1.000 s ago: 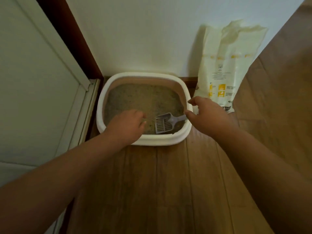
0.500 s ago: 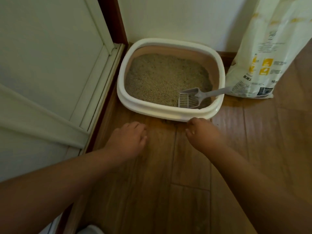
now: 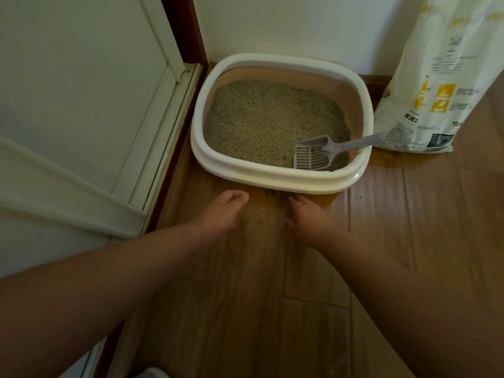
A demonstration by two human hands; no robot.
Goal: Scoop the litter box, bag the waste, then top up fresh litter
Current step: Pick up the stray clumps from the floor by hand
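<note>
A cream litter box [image 3: 272, 175] stands on the wood floor in the corner, filled with tan-grey litter [image 3: 267, 118]. A grey slotted scoop [image 3: 313, 156] lies in its near right corner, handle resting over the right rim. A tall white and yellow litter bag [image 3: 441, 85] stands to the right of the box, against the wall. My left hand [image 3: 221, 214] and my right hand [image 3: 308, 216] hover just in front of the box, side by side, fingers loosely curled and holding nothing. Neither hand touches the box or the scoop.
A white door and its frame [image 3: 90, 105] run along the left, with a dark wooden post [image 3: 185, 31] at the corner. A white wall [image 3: 300, 25] stands behind the box. Wood floor [image 3: 272, 309] stretches toward me, with a pale object [image 3: 152, 372] at the bottom edge.
A second ago both hands were at the box, the right one at the scoop handle. They have pulled back to the floor in front of it, and my view has moved closer.
</note>
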